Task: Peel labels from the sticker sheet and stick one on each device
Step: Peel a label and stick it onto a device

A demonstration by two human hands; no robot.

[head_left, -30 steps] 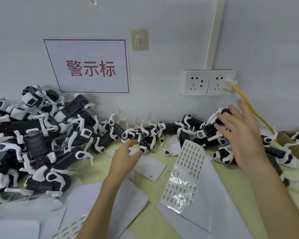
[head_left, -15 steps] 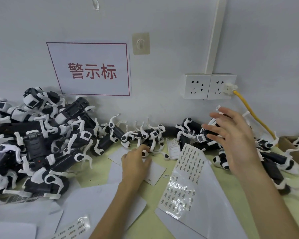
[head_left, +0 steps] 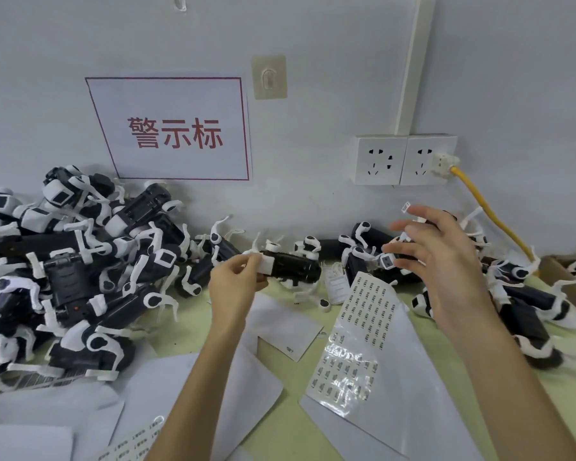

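My left hand (head_left: pixel 236 284) grips the white end of a black-and-white device (head_left: pixel 293 268) and holds it level just above the table. My right hand (head_left: pixel 443 261) hovers to the right of it with fingers spread. A small white label (head_left: pixel 406 206) clings to one raised fingertip of that hand. The sticker sheet (head_left: pixel 363 327), with rows of small printed labels, lies on the table between my forearms; its lower part is glossy and curled.
A big heap of black-and-white devices (head_left: pixel 67 277) fills the left side, and more devices (head_left: pixel 526 304) lie along the wall and at the right. Loose white backing sheets (head_left: pixel 187 394) cover the yellow-green table (head_left: pixel 296 424). A cardboard box (head_left: pixel 566 277) sits far right under a yellow cable (head_left: pixel 489 211).
My left hand reached to the devices by the wall, took hold of one and lifted it. My right hand drew back from the right-hand devices toward the middle.
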